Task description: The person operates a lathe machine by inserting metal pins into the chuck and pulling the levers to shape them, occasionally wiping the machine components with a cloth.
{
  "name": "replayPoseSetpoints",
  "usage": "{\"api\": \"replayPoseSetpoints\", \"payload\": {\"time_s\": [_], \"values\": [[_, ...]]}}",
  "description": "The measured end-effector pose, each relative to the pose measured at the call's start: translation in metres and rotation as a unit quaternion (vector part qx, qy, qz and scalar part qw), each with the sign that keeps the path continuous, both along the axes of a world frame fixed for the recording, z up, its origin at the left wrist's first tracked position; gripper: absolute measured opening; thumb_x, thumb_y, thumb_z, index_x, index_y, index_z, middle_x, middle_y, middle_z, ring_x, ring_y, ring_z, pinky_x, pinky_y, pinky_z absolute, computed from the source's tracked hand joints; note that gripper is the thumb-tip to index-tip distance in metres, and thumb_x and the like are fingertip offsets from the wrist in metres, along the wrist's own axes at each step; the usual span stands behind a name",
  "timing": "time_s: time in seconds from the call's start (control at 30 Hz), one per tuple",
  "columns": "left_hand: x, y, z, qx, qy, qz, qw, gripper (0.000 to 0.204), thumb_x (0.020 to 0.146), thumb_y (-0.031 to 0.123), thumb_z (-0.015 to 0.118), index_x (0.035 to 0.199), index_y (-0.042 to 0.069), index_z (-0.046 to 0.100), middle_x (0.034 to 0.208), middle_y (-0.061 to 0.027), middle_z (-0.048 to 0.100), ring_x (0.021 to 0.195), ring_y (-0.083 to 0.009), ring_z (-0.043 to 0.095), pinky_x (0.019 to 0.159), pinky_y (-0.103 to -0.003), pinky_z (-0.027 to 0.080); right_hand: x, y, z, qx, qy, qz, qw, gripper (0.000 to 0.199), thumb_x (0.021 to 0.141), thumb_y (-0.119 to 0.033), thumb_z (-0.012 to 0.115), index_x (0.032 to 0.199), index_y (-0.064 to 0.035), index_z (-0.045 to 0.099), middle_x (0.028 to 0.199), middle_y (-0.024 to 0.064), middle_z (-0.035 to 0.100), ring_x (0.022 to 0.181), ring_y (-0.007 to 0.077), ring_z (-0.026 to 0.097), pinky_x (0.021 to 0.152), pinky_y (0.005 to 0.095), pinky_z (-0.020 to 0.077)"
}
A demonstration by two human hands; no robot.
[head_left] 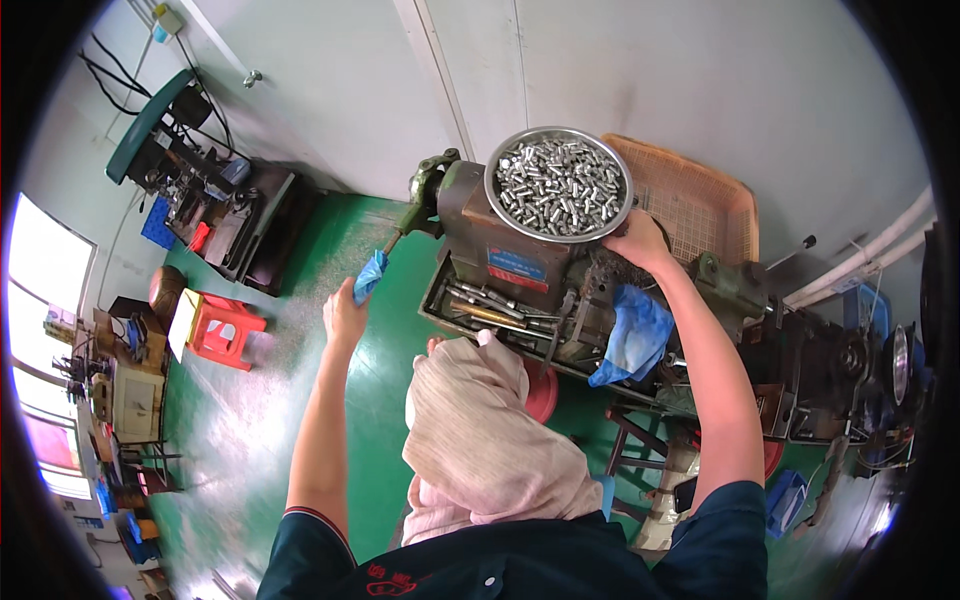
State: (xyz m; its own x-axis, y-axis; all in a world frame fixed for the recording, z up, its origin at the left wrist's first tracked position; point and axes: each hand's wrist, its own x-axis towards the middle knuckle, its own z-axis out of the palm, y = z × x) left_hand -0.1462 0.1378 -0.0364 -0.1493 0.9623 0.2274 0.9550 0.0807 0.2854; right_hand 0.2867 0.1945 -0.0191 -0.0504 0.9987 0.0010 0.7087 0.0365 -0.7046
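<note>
My left hand [345, 313] is closed round the blue-wrapped grip [371, 276] of a lever [405, 220] on the left end of a bench machine [470, 205]. On top of the machine rests a round metal bowl [490, 190] heaped with small shiny metal cylinders [560, 185]. My right hand [638, 243] is at the bowl's lower right rim, above the machine's working part [605, 285]. Its fingers look curled together; whatever they hold is hidden. A blue cloth [636, 335] drapes over the machine front below my right forearm.
An orange plastic basket [735, 200] stands behind the bowl against the wall. A tray [440, 300] of metal rods and tools lies along the machine's front. Light cloth [490, 440] covers my lap. A red stool [222, 330] and another machine [235, 210] are at left.
</note>
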Motion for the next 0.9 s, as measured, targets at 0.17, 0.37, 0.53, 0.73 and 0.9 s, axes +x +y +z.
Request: {"api": "replayPoseSetpoints", "payload": {"time_s": [0.17, 0.37, 0.53, 0.73, 0.9], "values": [[0.03, -0.018, -0.006, 0.041, -0.016, 0.011, 0.999, 0.023, 0.065, 0.015, 0.061, 0.083, 0.006, 0.049, 0.07, -0.0183, 0.056, 0.068, -0.0382, 0.053, 0.058, -0.045, 0.042, 0.0, 0.001, -0.002, 0.006, 0.012, 0.005, 1.0, 0.025, 0.056, -0.018, 0.061, 0.076, -0.0029, 0.06, 0.072, 0.01, 0.061, 0.07, 0.0231, 0.059, 0.065, 0.0312, 0.044], [0.061, -0.027, 0.009, -0.01, -0.025, 0.049, 0.998, 0.023, 0.065, 0.013, 0.06, 0.081, 0.004, 0.047, 0.068, -0.0196, 0.056, 0.067, -0.0383, 0.054, 0.059, -0.045, 0.042, -0.004, -0.003, 0.003, 0.058, -0.004, 0.008, 0.998, 0.022, 0.055, -0.016, 0.06, 0.071, -0.002, 0.061, 0.069, 0.0115, 0.061, 0.069, 0.0242, 0.059, 0.064, 0.0322, 0.0442], [0.06, -0.028, 0.006, -0.009, -0.027, 0.054, 0.998, 0.022, 0.065, 0.012, 0.059, 0.082, 0.004, 0.048, 0.069, -0.0196, 0.056, 0.068, -0.038, 0.054, 0.058, -0.045, 0.042, -0.006, -0.013, 0.02, 0.081, -0.032, -0.021, 0.996, 0.017, 0.053, -0.01, 0.059, 0.067, -0.0012, 0.059, 0.066, 0.0114, 0.059, 0.069, 0.026, 0.056, 0.064, 0.0329, 0.0431], [0.059, -0.027, 0.002, -0.006, -0.032, 0.059, 0.998, 0.024, 0.065, 0.013, 0.059, 0.086, 0.006, 0.049, 0.07, -0.0192, 0.056, 0.068, -0.0382, 0.053, 0.059, -0.045, 0.042, -0.003, -0.028, 0.047, 0.286, -0.074, -0.014, 0.955, 0.009, 0.052, -0.004, 0.057, 0.059, -0.0041, 0.052, 0.06, 0.0039, 0.049, 0.075, 0.0232, 0.045, 0.067, 0.0338, 0.0371], [0.056, -0.028, 0.003, 0.017, -0.012, 0.051, 0.998, 0.022, 0.066, 0.014, 0.059, 0.084, 0.007, 0.049, 0.069, -0.0187, 0.056, 0.068, -0.0376, 0.054, 0.058, -0.045, 0.042, 0.001, -0.048, 0.073, 0.362, -0.121, -0.016, 0.924, 0.014, 0.053, -0.003, 0.057, 0.065, -0.0079, 0.052, 0.06, -0.0002, 0.047, 0.077, 0.0203, 0.044, 0.069, 0.0337, 0.0345]]}}
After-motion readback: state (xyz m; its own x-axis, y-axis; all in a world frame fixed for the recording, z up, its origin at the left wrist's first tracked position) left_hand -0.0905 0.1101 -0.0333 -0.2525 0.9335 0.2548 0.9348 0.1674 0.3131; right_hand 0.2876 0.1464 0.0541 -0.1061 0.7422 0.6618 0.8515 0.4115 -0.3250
